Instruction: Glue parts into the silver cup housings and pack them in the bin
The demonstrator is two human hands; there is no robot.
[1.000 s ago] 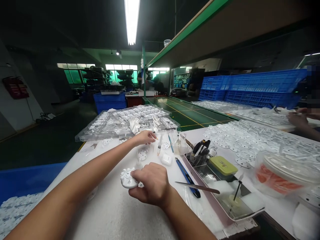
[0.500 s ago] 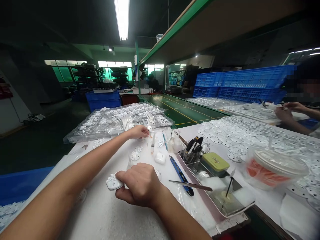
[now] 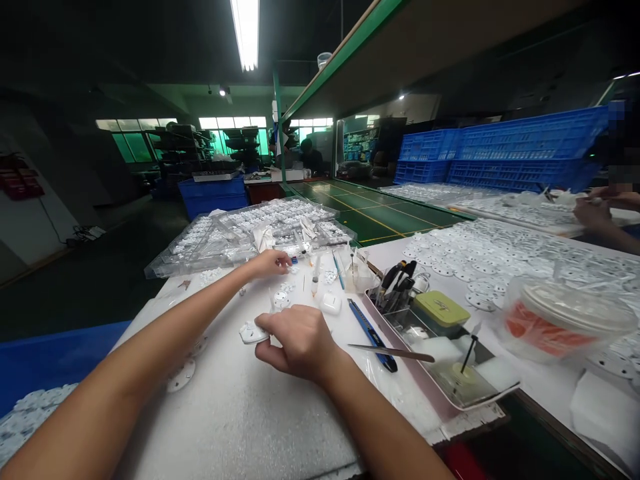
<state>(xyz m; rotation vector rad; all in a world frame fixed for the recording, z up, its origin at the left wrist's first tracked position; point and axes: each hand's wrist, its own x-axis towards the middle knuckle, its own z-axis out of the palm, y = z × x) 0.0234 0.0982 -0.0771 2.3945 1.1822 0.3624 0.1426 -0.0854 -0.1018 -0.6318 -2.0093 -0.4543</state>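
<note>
My right hand (image 3: 300, 339) is closed on a white disc-shaped part (image 3: 253, 333) with a raised moulded top, gripped between thumb and fingers above the white foam mat (image 3: 240, 413). Farther out, my left hand (image 3: 273, 263) has its fingers bent together beside a few small white pieces (image 3: 293, 270); whether anything is between the fingertips I cannot make out. A small blue item (image 3: 295, 261) shows just past those fingertips. Between the hands lies a round white part with holes (image 3: 281, 299). A syringe (image 3: 315, 277) and a white rounded case (image 3: 331, 303) lie to the right.
Stacked clear trays (image 3: 235, 233) of white parts stand at the back. On the right are a blue utility knife (image 3: 373, 335), tweezers (image 3: 393, 352), a tool box (image 3: 425, 383) and a lidded tub (image 3: 565, 317). A co-worker's hands (image 3: 595, 210) are at far right.
My left hand has drawn back a little to the left, away from the syringe. My right hand still holds the white part, now slightly farther forward. The whole view has shifted a little.
</note>
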